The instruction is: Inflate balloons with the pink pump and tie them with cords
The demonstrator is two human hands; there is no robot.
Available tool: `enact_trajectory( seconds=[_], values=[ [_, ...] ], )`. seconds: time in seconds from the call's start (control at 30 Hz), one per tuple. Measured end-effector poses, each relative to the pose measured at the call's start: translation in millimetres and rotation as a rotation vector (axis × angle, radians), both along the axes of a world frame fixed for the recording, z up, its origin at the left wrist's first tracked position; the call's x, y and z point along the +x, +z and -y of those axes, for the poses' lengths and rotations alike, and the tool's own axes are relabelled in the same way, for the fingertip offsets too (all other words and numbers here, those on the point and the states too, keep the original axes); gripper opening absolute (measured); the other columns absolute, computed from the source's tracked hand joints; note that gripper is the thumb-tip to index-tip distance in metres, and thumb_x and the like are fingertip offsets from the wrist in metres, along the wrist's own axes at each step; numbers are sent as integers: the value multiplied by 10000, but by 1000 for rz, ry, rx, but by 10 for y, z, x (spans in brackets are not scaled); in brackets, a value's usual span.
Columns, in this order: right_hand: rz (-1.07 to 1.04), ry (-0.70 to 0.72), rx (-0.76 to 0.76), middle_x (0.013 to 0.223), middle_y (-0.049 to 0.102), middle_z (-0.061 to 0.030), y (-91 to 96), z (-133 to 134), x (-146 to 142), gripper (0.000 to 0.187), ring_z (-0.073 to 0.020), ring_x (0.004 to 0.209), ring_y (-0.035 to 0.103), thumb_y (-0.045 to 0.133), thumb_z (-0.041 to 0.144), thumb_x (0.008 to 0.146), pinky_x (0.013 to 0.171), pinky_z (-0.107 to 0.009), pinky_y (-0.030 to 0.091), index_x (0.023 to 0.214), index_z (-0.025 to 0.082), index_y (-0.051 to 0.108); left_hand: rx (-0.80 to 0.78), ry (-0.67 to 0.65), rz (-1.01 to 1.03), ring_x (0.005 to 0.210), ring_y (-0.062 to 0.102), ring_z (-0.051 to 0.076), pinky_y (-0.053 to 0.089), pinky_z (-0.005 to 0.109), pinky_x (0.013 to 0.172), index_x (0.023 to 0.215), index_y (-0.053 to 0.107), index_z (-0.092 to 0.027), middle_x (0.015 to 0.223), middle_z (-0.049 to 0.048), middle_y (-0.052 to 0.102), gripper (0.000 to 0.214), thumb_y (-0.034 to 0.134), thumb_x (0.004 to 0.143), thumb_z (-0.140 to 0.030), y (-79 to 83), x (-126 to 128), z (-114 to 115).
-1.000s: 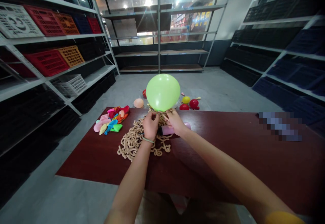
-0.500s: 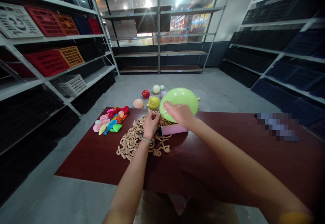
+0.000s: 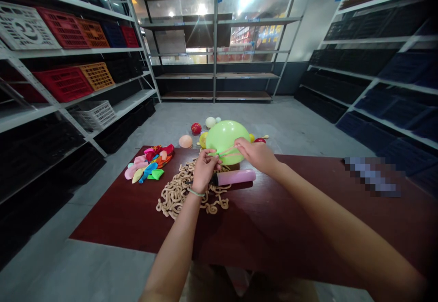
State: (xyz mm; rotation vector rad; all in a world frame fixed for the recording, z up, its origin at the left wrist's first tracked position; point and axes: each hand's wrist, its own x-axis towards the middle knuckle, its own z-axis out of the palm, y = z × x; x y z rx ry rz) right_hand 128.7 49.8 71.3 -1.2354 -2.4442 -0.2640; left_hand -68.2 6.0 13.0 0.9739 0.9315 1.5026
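An inflated light green balloon (image 3: pixel 226 137) sits just beyond my hands at the table's far edge. My left hand (image 3: pixel 205 169) is closed in a pinch at the balloon's neck. A thin pale rubber band (image 3: pixel 228 150) stretches from that neck to my right hand (image 3: pixel 256 155), whose fingers are closed on its end. Beneath my left hand spreads a heap of beige curly cords (image 3: pixel 176 190). A pink balloon pump (image 3: pixel 237 177) with a black end lies under my hands, its left part behind my left hand.
Uninflated balloons in several colours (image 3: pixel 150 163) lie at the left of the dark red table (image 3: pixel 130 224). Small inflated balloons, one peach (image 3: pixel 185 141), rest on the floor behind. A blurred-out object (image 3: pixel 372 176) lies at the right. Shelves with crates (image 3: pixel 63 28) surround the area.
My right hand has moved right, away from my left hand, drawing the band out. The green balloon has shifted left, uncovering a red and a yellow balloon behind it.
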Motion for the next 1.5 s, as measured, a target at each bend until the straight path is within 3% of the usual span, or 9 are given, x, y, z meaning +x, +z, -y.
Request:
enact_trajectory(
  seconds=[0.2,0.37,0.6,0.73,0.87,0.97,1.2,1.37,1.5],
  values=[
    [-47,70,9,717,692,-52,60,28,-36,424,-160,601,591,265,399,1033,549,-279,283,1092,179,623,-25,-66,-51,501,551,87,447,208,545,1040,645,-136,618,-21,630,308,645,748,-233,-32,48,18],
    [-59,77,-18,751,701,-59,82,-8,-64,430,-164,603,598,260,405,1036,548,-278,298,1122,168,609,-150,-235,-12,479,528,83,425,210,531,1113,693,-131,615,-10,637,387,640,741,-222,-47,41,35],
    [-116,107,-104,881,724,-62,51,-49,-37,371,-186,695,640,318,399,1015,600,-288,361,1105,202,619,-158,-386,0,554,547,80,445,215,594,908,697,-119,692,2,638,287,770,725,-327,-25,29,41],
    [-241,161,-244,844,704,-36,141,-30,-39,309,-194,729,633,413,415,976,658,-302,393,1152,230,587,-153,-369,-62,555,553,83,447,226,609,903,690,-125,712,-4,639,308,759,743,-378,-68,39,16],
    [-321,202,-427,591,523,64,270,29,-38,340,-162,591,515,519,415,925,627,-293,365,1220,248,493,-160,-325,-87,529,541,83,454,233,597,890,686,-134,704,-15,628,339,729,760,-444,-107,60,-3],
    [-306,272,-487,602,476,72,348,76,-83,285,-138,582,462,544,386,919,611,-280,346,1161,243,500,-133,-297,-133,534,554,89,447,227,577,870,678,-136,695,-17,622,362,720,758,-478,-111,86,-2],
    [-155,380,-497,810,662,6,474,-68,-296,171,-153,725,577,526,284,917,668,-275,355,1076,230,561,-75,-284,-184,510,546,85,447,213,538,740,620,-137,630,-17,603,354,742,742,-470,-116,105,-3],
    [-159,366,-419,861,654,9,392,-304,-206,170,-151,760,573,527,280,904,670,-257,368,1065,234,560,-181,-289,68,569,600,89,528,239,628,865,632,-135,722,0,640,387,810,696,-434,-103,29,-8],
    [-217,350,-387,844,626,12,388,-300,-168,174,-137,744,545,511,301,925,677,-254,368,1073,220,553,-158,-350,30,557,589,84,535,247,658,868,645,-130,693,-10,619,388,789,721,-459,-65,39,22]
  ],
)
